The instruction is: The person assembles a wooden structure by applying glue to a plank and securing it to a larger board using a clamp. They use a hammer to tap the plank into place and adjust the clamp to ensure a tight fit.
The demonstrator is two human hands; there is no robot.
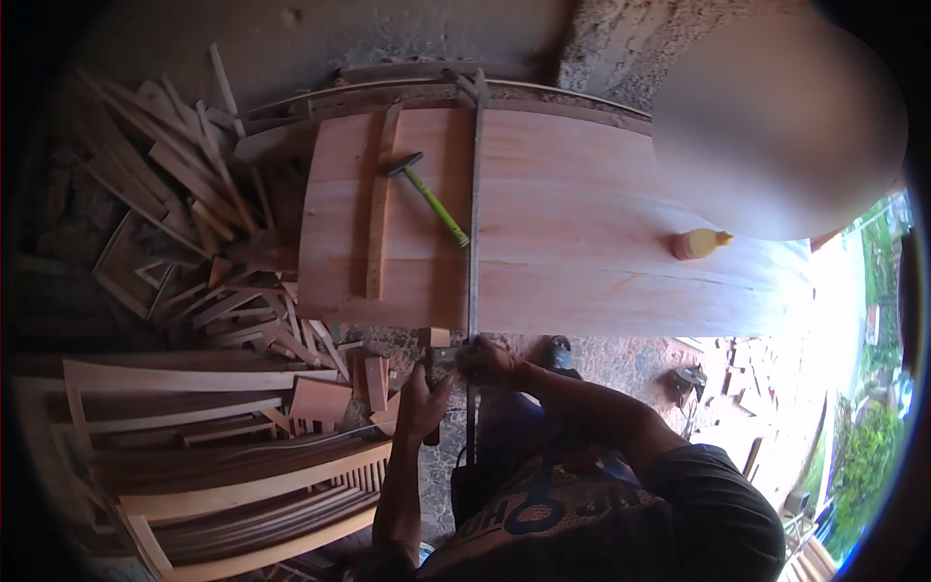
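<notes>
A long metal bar clamp (475,209) lies across a reddish wooden panel (572,223), its bar reaching past both long edges. At the near edge my left hand (424,400) wraps round the clamp's dark handle, below the sliding jaw. My right hand (488,363) is closed on the bar beside that jaw. A small wooden block (435,337) sits between the jaw and the panel's near edge; whether it touches both I cannot tell. A hammer (433,206) with a green handle rests on the panel, left of the bar. Farther left lies a narrow wooden strip (382,209).
A yellow bottle (700,244) lies on the panel's right part. Wood offcuts (184,184) are heaped at the left. Slatted wooden frames (262,504) stand at lower left. A dark power tool (687,381) is on the floor at right. A round blur covers the upper right.
</notes>
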